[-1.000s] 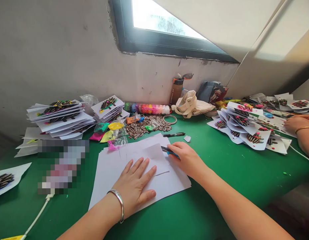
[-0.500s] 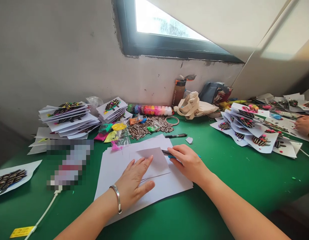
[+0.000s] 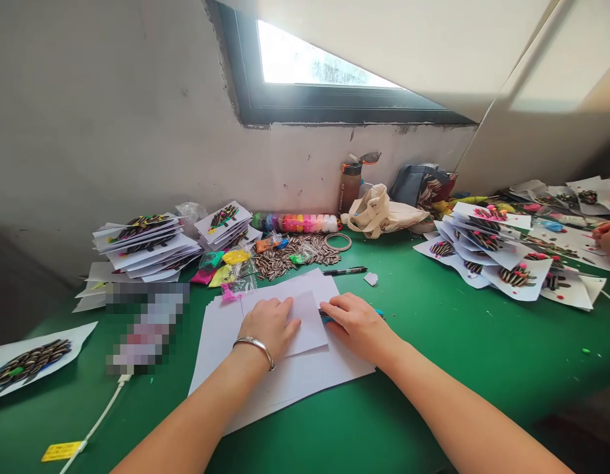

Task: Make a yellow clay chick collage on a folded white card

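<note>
A small white paper sheet [image 3: 308, 321] lies on a stack of larger white paper [image 3: 220, 368] in front of me. My left hand [image 3: 269, 324] presses flat on the small sheet, its fingers slightly bent and a silver bangle at the wrist. At that sheet's right edge, my right hand [image 3: 355, 324] is closed around a slim tool with blue parts [image 3: 380, 313], apparently a utility knife; most of it is hidden under the fingers. A black pen [image 3: 345, 270] and a torn paper scrap [image 3: 370, 279] lie just beyond the stack.
Striped seeds [image 3: 279, 263], bags of coloured clay [image 3: 234, 257] and a tape roll [image 3: 338, 242] lie behind the paper. Stacks of seed-decorated cards stand left [image 3: 149, 249] and right [image 3: 485, 253]. A water bottle [image 3: 351, 187] is by the wall. Another person's hand [image 3: 608, 238] shows far right.
The small sheet has shifted left and slightly turned on the stack. My left hand has moved farther up over it, its fingers drawn closer together. My right hand stays at its right edge.
</note>
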Action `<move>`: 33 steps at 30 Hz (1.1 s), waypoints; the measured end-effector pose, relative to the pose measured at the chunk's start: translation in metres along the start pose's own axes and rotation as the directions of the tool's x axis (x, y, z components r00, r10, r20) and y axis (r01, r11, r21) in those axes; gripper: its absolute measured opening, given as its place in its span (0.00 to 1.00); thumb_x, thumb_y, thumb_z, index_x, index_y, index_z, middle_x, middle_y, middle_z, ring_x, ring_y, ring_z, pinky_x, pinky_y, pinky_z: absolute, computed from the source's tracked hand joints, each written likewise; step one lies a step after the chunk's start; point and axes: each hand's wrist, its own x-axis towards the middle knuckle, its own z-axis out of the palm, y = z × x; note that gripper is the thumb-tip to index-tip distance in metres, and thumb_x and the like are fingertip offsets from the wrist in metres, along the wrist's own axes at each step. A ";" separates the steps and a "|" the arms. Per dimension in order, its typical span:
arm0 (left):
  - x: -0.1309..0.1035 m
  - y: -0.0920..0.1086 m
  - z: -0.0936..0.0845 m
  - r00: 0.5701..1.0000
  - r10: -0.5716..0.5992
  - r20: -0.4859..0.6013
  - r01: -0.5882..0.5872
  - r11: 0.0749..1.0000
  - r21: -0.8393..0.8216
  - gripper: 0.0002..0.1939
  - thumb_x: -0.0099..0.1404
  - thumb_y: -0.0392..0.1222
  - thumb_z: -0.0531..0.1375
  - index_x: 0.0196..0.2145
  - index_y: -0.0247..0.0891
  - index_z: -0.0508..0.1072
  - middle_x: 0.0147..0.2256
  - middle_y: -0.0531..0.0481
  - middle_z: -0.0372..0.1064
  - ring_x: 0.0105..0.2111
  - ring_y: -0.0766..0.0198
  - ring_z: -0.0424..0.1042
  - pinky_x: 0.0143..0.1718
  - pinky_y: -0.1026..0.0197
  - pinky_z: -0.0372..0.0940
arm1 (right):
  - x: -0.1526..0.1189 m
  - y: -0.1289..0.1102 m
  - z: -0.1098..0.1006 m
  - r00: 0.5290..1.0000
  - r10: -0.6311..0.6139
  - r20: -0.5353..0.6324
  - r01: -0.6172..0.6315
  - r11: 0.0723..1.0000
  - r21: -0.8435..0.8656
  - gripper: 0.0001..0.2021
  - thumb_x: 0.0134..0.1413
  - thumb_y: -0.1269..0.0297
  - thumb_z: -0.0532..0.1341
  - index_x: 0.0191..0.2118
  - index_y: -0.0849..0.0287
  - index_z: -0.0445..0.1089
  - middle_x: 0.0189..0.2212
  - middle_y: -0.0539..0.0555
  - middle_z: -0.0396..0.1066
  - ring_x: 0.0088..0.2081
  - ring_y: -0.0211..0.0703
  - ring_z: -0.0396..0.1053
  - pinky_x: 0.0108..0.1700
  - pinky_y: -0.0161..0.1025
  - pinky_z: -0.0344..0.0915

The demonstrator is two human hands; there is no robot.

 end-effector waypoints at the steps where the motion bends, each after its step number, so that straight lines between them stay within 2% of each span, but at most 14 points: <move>1: 0.001 0.001 0.003 1.000 -0.004 -0.024 0.004 1.000 0.015 0.20 0.65 0.49 0.50 0.51 0.41 0.68 0.40 0.43 0.71 0.43 0.51 0.67 0.40 0.54 0.62 | 0.000 0.000 0.000 1.000 0.002 -0.002 -0.002 1.000 0.000 0.17 0.54 0.74 0.59 0.49 0.55 0.67 0.38 0.56 0.71 0.39 0.45 0.66 0.42 0.42 0.65; 3: 0.003 0.001 0.007 0.999 -0.021 -0.038 0.021 1.000 0.012 0.21 0.65 0.50 0.50 0.52 0.42 0.67 0.40 0.43 0.70 0.42 0.51 0.67 0.40 0.54 0.62 | 0.000 -0.001 0.000 1.000 0.010 0.001 -0.010 1.000 0.003 0.16 0.54 0.74 0.59 0.49 0.55 0.67 0.38 0.56 0.71 0.39 0.44 0.66 0.41 0.42 0.65; 6: 0.006 -0.001 0.008 0.999 -0.044 0.011 0.044 0.999 -0.019 0.24 0.64 0.52 0.50 0.56 0.42 0.62 0.42 0.43 0.69 0.42 0.52 0.68 0.39 0.54 0.62 | 0.001 -0.001 -0.001 0.999 0.025 0.023 -0.025 1.000 0.013 0.16 0.54 0.75 0.59 0.48 0.56 0.67 0.38 0.56 0.71 0.39 0.45 0.65 0.42 0.42 0.65; 8: 0.006 -0.002 0.007 0.999 -0.042 0.023 0.043 0.999 -0.028 0.24 0.64 0.52 0.50 0.55 0.41 0.63 0.41 0.43 0.70 0.41 0.52 0.69 0.38 0.54 0.62 | 0.002 -0.002 -0.002 0.998 0.040 0.040 -0.041 0.999 0.021 0.16 0.54 0.75 0.58 0.48 0.56 0.67 0.38 0.56 0.71 0.40 0.45 0.65 0.42 0.42 0.65; 13: 0.001 -0.003 0.012 0.997 -0.043 -0.066 0.041 0.999 -0.033 0.23 0.65 0.51 0.50 0.56 0.41 0.63 0.40 0.45 0.70 0.41 0.52 0.68 0.38 0.55 0.62 | 0.000 0.001 0.000 0.993 0.114 0.043 -0.116 0.993 0.039 0.16 0.54 0.75 0.59 0.48 0.55 0.68 0.40 0.56 0.70 0.42 0.46 0.66 0.44 0.42 0.66; 18: -0.002 -0.005 0.016 0.995 -0.013 -0.102 0.009 0.999 -0.038 0.23 0.66 0.49 0.51 0.56 0.40 0.62 0.40 0.45 0.70 0.42 0.53 0.68 0.41 0.56 0.61 | -0.002 0.008 0.003 0.977 0.211 0.030 -0.212 0.976 0.046 0.15 0.53 0.73 0.59 0.47 0.54 0.68 0.42 0.55 0.70 0.43 0.47 0.67 0.43 0.42 0.67; 22: -0.002 -0.007 0.017 0.993 -0.001 -0.115 -0.006 0.998 -0.058 0.19 0.65 0.47 0.51 0.52 0.40 0.66 0.39 0.46 0.70 0.40 0.54 0.68 0.41 0.56 0.62 | -0.004 0.014 0.002 0.955 0.292 -0.058 -0.290 0.956 0.031 0.13 0.56 0.70 0.57 0.48 0.55 0.68 0.42 0.56 0.70 0.44 0.48 0.66 0.45 0.44 0.66; 25: -0.003 -0.008 0.017 0.991 0.003 -0.133 -0.014 0.997 -0.075 0.17 0.65 0.46 0.51 0.50 0.40 0.67 0.38 0.47 0.70 0.40 0.54 0.68 0.42 0.56 0.62 | -0.004 0.016 0.000 0.954 0.288 -0.082 -0.287 0.958 0.027 0.14 0.57 0.69 0.57 0.49 0.56 0.67 0.43 0.57 0.69 0.44 0.49 0.66 0.46 0.45 0.66; 30: -0.002 -0.008 0.018 0.991 0.014 -0.134 -0.027 0.995 -0.093 0.18 0.65 0.46 0.52 0.50 0.38 0.67 0.38 0.46 0.70 0.40 0.54 0.68 0.42 0.54 0.62 | -0.004 0.012 -0.001 0.976 0.217 0.015 -0.217 0.975 0.044 0.16 0.55 0.72 0.58 0.50 0.55 0.67 0.43 0.57 0.69 0.44 0.48 0.65 0.45 0.45 0.66; 33: -0.002 -0.009 0.018 0.992 0.010 -0.125 -0.023 0.995 -0.099 0.21 0.66 0.45 0.51 0.55 0.37 0.64 0.39 0.45 0.70 0.40 0.53 0.68 0.42 0.54 0.62 | -0.005 0.011 -0.001 0.982 0.172 0.078 -0.178 0.981 0.075 0.17 0.55 0.73 0.58 0.50 0.53 0.67 0.43 0.56 0.69 0.44 0.47 0.65 0.45 0.44 0.67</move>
